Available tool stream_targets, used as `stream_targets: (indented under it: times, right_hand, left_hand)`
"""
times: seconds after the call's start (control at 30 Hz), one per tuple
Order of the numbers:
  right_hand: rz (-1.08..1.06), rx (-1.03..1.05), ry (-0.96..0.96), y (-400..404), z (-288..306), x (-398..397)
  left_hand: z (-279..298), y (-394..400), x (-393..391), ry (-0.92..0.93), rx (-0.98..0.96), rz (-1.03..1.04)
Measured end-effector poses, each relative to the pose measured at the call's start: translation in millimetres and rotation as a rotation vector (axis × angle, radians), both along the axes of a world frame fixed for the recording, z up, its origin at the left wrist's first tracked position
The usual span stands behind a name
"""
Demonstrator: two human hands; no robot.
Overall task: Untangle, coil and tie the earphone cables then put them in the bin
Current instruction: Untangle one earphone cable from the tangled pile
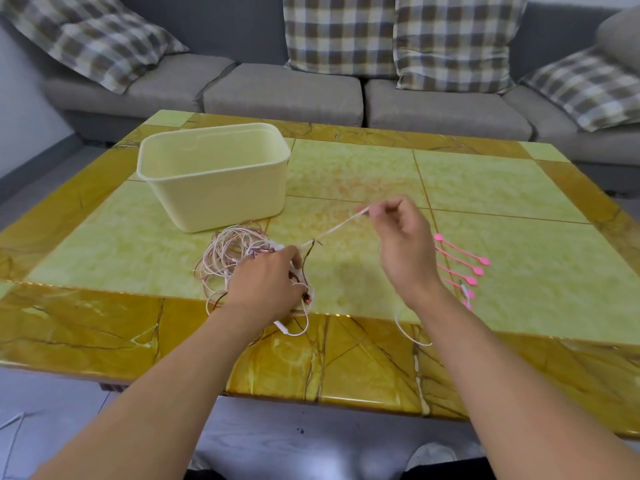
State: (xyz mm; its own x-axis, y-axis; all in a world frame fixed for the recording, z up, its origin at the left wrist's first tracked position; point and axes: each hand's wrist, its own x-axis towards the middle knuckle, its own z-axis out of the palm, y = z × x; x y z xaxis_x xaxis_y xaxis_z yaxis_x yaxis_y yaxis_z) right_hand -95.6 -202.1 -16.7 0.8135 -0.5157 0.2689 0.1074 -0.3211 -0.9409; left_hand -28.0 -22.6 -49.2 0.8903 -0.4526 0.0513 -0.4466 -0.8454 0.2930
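The left hand [268, 277] is pinning the tangled earphone cables [235, 251] on the desk [485, 188] near the bin [214, 174], while the right hand [398, 237] is pinching one strand [332, 230] taut; a slow, steady pull should be avoiding tighter knots.

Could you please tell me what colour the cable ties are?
The cable ties are pink, seen in the head view.

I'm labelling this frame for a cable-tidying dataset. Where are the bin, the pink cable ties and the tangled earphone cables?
bin [221, 199]: head view, on its front wall.
pink cable ties [464, 261]: head view, on one tie's strap.
tangled earphone cables [225, 247]: head view, on the looped strands.
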Motion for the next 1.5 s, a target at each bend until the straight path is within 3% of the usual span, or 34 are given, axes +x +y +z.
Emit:
stream_targets:
  times: [0.07,0.17,0.33,0.43,0.57,0.7,0.77,0.87,0.97,1.07,1.2,1.5]
  right_hand:
    - [0.012,0.095,-0.189,4.8,16.6,-1.1]
    - [0.016,0.286,-0.295,5.3,30.5,-6.2]
    - [-0.133,0.466,-0.318,-6.1,39.5,-9.9]
    - [-0.126,0.185,-0.027,-16.2,28.3,-12.0]
    - [0.182,-0.300,0.591,-18.6,3.9,-15.4]
    - [0.234,-0.487,0.773,-7.7,-19.5,-11.5]
    - [0.130,-0.574,0.762,-5.8,-17.9,-7.4]
    - [-0.013,-0.679,0.601,1.8,-11.9,-0.7]
    - [0.095,-0.677,0.546,14.1,-14.7,5.8]
    - [0.143,-0.736,0.598,22.7,-25.7,11.1]
    - [0.114,-0.713,0.530,25.4,-27.6,14.2]
    - [0.068,-0.243,0.230,26.2,-8.4,11.3]
  left_hand:
    - [1.7,-2.3,2.3,-0.055,-0.085,0.030]
    - [4.2,-2.9,3.7,-0.134,-0.160,0.079]
    - [3.9,11.6,6.6,-0.129,-0.003,0.145]
    - [1.7,17.4,9.5,-0.071,-0.006,0.196]
    - [10.2,23.6,11.8,0.063,0.036,0.183]
    - [18.7,26.8,9.7,0.317,0.004,0.124]
    - [29.3,24.1,5.3,0.249,-0.074,0.162]
    - [40.5,15.2,1.2,0.000,-0.292,0.215]
    - [30.8,8.4,2.5,-0.070,-0.474,0.105]
    - [10.3,6.2,6.8,-0.021,-0.371,-0.028]
    - [-0.2,3.1,10.7,-0.030,-0.227,-0.049]
    - [1.6,1.6,9.8,-0.012,-0.050,-0.016]
